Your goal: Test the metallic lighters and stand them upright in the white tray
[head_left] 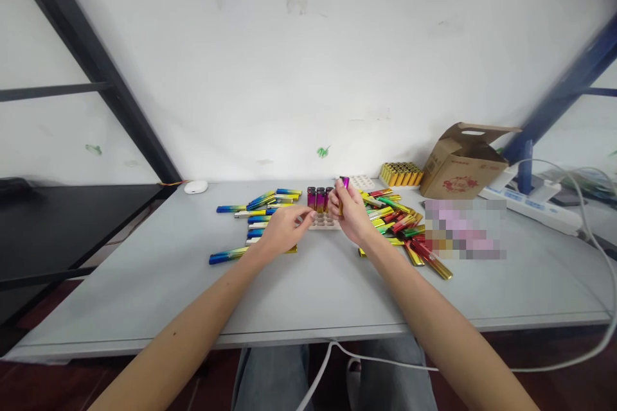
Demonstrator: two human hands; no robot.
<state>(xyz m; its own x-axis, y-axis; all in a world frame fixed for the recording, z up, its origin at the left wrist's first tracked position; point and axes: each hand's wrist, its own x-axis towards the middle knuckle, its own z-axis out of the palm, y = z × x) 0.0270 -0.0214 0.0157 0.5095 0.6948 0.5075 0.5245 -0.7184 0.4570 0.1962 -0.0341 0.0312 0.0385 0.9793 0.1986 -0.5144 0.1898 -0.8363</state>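
Far left on the grey table [144, 282] there's a small white case [195, 187], then a loose scatter of blue-and-gold lighters [260, 200] lying flat. The left hand [284, 228] sits right over the near end of that scatter, fingers curled loosely, fingertips touching the edge of the white slotted tray [324, 223]; can't tell if it's actually pinching anything. In the tray a few purple lighters [319, 198] stand upright in a row. Just right of those, the right hand [349, 212] is closed around one purple lighter [344, 182], held upright above the tray's back corner with the top poking out of the fingers.

These look light, rigid and pretty slick with that metallic finish, so I'd say a pinch across the flat sides near the middle beats grabbing the ends.

Further right: a heap of red-green-gold lighters [400, 221], a block of gold ones [401, 174] standing packed together, an open cardboard box [463, 164], and a power strip [530, 209].
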